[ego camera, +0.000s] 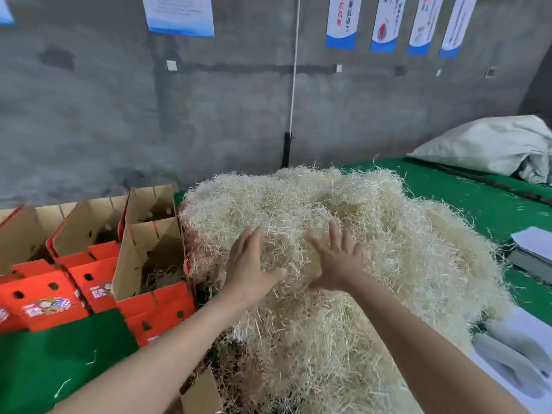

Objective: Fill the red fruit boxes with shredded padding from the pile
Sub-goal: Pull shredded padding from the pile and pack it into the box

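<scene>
Pile: a big padding pile (403, 249) of pale shredded strands is heaped on the green table cover (484, 201). The centre and lower right of the view are filled by it, and loose strands are scattered round its edges.
Left hand: the left hand (248, 264) is laid flat on the near-left slope of the pile. Fingers are straight and close together, the thumb is stuck out to the right, and nothing is gripped.
Right hand: the right hand (337, 258) is laid palm-down on the pile. Fingers are straight and fanned apart, and nothing is held.
Hand spacing: the hands are near each other but apart, with padding seen between them.
Nearest red box: the nearest red box (155, 307) is set against the pile's left edge. Its flaps are stood up and the brown inside is shown. A thin layer of strands (165, 277) is seen at its bottom.
Other boxes: a second box (89, 279) and a third box (44, 306) are lined up to the left, both open. Round holes and printed labels are seen on the red fronts. Their fill cannot be told. A rear box (149, 204) is stood behind the nearest one.
Sack: a white sack (493, 144) is laid on the cover at far right.
Paper stack: a paper stack (534, 249) is seen at the right edge, just beside the pile.
Wall: a grey wall (89, 115) is hung with posters (179, 13), and a white cord (294, 70) is hung down it.
</scene>
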`<state>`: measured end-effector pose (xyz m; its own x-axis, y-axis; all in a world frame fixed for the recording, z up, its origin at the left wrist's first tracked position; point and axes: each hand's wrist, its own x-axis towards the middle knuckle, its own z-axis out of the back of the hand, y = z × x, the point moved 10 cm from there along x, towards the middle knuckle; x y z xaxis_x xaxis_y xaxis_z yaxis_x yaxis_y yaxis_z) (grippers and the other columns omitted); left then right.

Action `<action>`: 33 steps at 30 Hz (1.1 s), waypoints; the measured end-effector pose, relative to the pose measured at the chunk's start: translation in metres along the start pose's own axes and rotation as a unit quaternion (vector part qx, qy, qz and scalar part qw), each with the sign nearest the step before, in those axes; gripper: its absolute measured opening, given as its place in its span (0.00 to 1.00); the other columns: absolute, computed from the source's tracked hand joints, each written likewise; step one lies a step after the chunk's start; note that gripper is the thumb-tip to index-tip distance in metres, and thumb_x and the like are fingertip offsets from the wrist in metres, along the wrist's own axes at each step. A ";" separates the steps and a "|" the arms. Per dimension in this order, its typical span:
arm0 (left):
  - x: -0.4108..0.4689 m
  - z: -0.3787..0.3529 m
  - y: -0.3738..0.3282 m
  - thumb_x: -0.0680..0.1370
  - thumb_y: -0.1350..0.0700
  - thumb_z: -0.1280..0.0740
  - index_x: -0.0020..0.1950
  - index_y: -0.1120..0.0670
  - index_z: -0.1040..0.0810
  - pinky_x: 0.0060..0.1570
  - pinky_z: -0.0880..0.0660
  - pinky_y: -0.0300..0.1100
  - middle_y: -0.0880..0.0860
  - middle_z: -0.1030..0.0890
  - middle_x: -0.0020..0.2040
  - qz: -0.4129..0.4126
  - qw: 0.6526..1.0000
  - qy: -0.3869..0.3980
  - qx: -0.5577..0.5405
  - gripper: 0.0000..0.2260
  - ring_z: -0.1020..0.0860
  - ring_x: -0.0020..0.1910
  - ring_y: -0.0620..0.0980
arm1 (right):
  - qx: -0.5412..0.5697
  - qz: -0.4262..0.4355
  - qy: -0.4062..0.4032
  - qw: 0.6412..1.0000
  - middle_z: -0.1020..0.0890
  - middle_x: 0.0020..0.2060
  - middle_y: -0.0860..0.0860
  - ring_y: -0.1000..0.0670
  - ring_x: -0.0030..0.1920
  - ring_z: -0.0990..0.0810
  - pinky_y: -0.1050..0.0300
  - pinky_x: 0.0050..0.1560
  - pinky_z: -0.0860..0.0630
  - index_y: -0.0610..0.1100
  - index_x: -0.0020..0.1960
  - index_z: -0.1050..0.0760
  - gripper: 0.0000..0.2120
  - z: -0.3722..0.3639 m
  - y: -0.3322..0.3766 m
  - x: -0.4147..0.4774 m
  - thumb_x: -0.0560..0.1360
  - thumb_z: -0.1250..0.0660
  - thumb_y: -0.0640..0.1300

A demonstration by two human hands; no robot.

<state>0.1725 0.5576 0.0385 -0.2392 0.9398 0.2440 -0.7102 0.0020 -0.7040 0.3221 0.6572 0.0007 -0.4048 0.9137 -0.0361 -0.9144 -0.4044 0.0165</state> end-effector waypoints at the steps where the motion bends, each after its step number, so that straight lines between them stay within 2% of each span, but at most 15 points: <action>1: 0.012 0.001 0.000 0.70 0.45 0.28 0.75 0.39 0.58 0.72 0.57 0.52 0.40 0.63 0.74 0.010 1.000 0.005 0.026 0.46 0.62 0.74 0.46 | -0.009 0.001 0.020 1.000 0.56 0.75 0.44 0.35 0.73 0.53 0.32 0.64 0.61 0.58 0.74 0.50 0.46 -0.006 -0.001 0.006 0.64 0.27 0.59; 3: 0.034 -0.001 0.002 0.66 0.40 0.27 0.72 0.34 0.63 0.69 0.64 0.54 0.42 0.73 0.72 0.032 0.997 0.037 0.061 0.50 0.70 0.71 0.47 | 0.059 -0.004 -0.017 0.998 0.29 0.64 0.45 0.44 0.61 0.28 0.37 0.67 0.37 0.49 0.62 0.31 0.22 0.004 -0.004 0.014 0.70 0.31 0.48; 5: 0.053 -0.005 0.001 0.62 0.37 0.27 0.71 0.32 0.64 0.68 0.64 0.57 0.44 0.73 0.72 0.045 0.995 0.083 0.022 0.53 0.71 0.71 0.48 | 0.223 -0.019 -0.117 0.968 0.21 0.48 0.48 0.49 0.44 0.22 0.53 0.47 0.21 0.43 0.49 0.29 0.10 0.037 -0.012 0.017 0.70 0.34 0.36; 8: 0.064 -0.021 -0.007 0.59 0.36 0.31 0.74 0.38 0.65 0.71 0.46 0.56 0.55 0.43 0.74 0.064 0.976 0.185 -0.090 0.55 0.43 0.73 0.53 | 0.448 -0.016 -0.214 0.868 0.19 0.45 0.47 0.49 0.32 0.23 0.51 0.32 0.20 0.42 0.50 0.28 0.15 0.085 -0.017 0.005 0.66 0.35 0.28; 10: 0.060 -0.035 -0.017 0.58 0.41 0.30 0.76 0.46 0.59 0.67 0.38 0.46 0.49 0.27 0.56 0.091 0.936 0.233 -0.246 0.55 0.28 0.59 0.46 | 0.494 0.014 -0.232 0.838 0.20 0.53 0.44 0.48 0.36 0.21 0.54 0.32 0.21 0.38 0.58 0.27 0.22 0.105 -0.005 -0.004 0.66 0.37 0.26; 12: 0.058 -0.045 -0.022 0.59 0.49 0.26 0.74 0.49 0.40 0.68 0.36 0.48 0.52 0.21 0.56 0.093 0.910 0.234 -0.329 0.45 0.25 0.60 0.45 | 0.592 0.087 -0.147 0.788 0.22 0.54 0.47 0.49 0.44 0.21 0.57 0.38 0.23 0.44 0.57 0.28 0.23 0.103 0.020 -0.006 0.67 0.39 0.25; 14: 0.060 -0.047 -0.011 0.64 0.53 0.25 0.62 0.50 0.26 0.60 0.27 0.41 0.51 0.19 0.54 0.102 0.943 0.193 -0.251 0.28 0.23 0.59 0.48 | 0.680 0.156 -0.021 0.716 0.23 0.54 0.52 0.53 0.47 0.21 0.58 0.44 0.24 0.50 0.58 0.28 0.23 0.096 0.041 -0.010 0.69 0.39 0.28; 16: 0.062 -0.028 0.013 0.72 0.56 0.29 0.59 0.54 0.24 0.55 0.30 0.29 0.54 0.23 0.61 0.155 0.962 0.090 -0.204 0.17 0.27 0.63 0.52 | 0.720 0.168 -0.035 0.673 0.23 0.57 0.53 0.55 0.53 0.21 0.56 0.53 0.23 0.50 0.60 0.28 0.22 0.098 0.026 -0.009 0.70 0.38 0.31; 19: 0.065 -0.005 0.044 0.67 0.56 0.27 0.47 0.56 0.18 0.49 0.26 0.42 0.59 0.20 0.56 0.241 0.905 -0.002 -0.352 0.10 0.22 0.56 0.53 | 0.587 0.087 -0.199 0.780 0.26 0.60 0.52 0.51 0.57 0.24 0.52 0.58 0.25 0.48 0.61 0.31 0.19 0.094 -0.027 0.006 0.73 0.36 0.36; 21: 0.067 0.007 0.044 0.64 0.56 0.28 0.42 0.56 0.17 0.41 0.22 0.47 0.59 0.17 0.44 0.240 0.860 -0.023 -0.450 0.09 0.19 0.43 0.53 | 0.329 0.041 -0.084 0.940 0.29 0.64 0.49 0.47 0.60 0.26 0.52 0.59 0.25 0.42 0.66 0.33 0.19 0.045 -0.029 0.027 0.75 0.38 0.40; 23: 0.069 0.016 0.042 0.71 0.57 0.32 0.32 0.55 0.17 0.33 0.22 0.45 0.57 0.17 0.37 0.239 0.809 -0.046 -0.535 0.08 0.18 0.35 0.54 | 0.093 -0.014 0.101 0.990 0.30 0.66 0.43 0.43 0.65 0.30 0.49 0.64 0.31 0.38 0.65 0.30 0.17 -0.026 -0.045 0.027 0.77 0.42 0.41; 26: 0.071 0.022 0.049 0.77 0.56 0.40 0.24 0.58 0.19 0.22 0.25 0.39 0.54 0.20 0.26 0.246 0.779 -0.063 -0.573 0.23 0.20 0.24 0.51 | 0.112 -0.032 0.086 0.990 0.23 0.59 0.43 0.45 0.57 0.24 0.51 0.59 0.27 0.41 0.59 0.26 0.12 -0.031 -0.055 0.021 0.77 0.39 0.39; 29: 0.062 0.022 0.044 0.75 0.59 0.39 0.38 0.58 0.21 0.24 0.24 0.40 0.54 0.19 0.27 0.228 0.807 -0.046 -0.543 0.10 0.20 0.25 0.52 | 0.280 0.000 -0.097 0.955 0.20 0.52 0.50 0.52 0.43 0.19 0.60 0.42 0.21 0.47 0.62 0.30 0.19 0.039 -0.051 0.026 0.73 0.35 0.36; 31: 0.059 0.023 0.040 0.74 0.60 0.38 0.37 0.58 0.20 0.23 0.24 0.38 0.52 0.20 0.25 0.201 0.818 -0.032 -0.539 0.09 0.20 0.24 0.49 | 0.416 0.035 -0.211 0.884 0.21 0.52 0.50 0.54 0.46 0.20 0.61 0.41 0.22 0.53 0.60 0.29 0.19 0.088 -0.051 0.020 0.72 0.34 0.37; 33: 0.056 0.022 0.040 0.71 0.58 0.36 0.28 0.58 0.18 0.22 0.25 0.37 0.52 0.21 0.24 0.190 0.809 -0.010 -0.556 0.13 0.21 0.22 0.48 | 0.577 0.122 -0.197 0.783 0.27 0.63 0.52 0.53 0.58 0.25 0.59 0.50 0.24 0.59 0.63 0.33 0.26 0.115 -0.041 0.014 0.71 0.34 0.38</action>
<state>0.1161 0.6032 0.0388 -0.3191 0.9391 -0.1272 0.4485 0.0314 -0.8932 0.3535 0.6912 0.1141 -0.3280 0.8479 0.4165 -0.1089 -0.4719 0.8749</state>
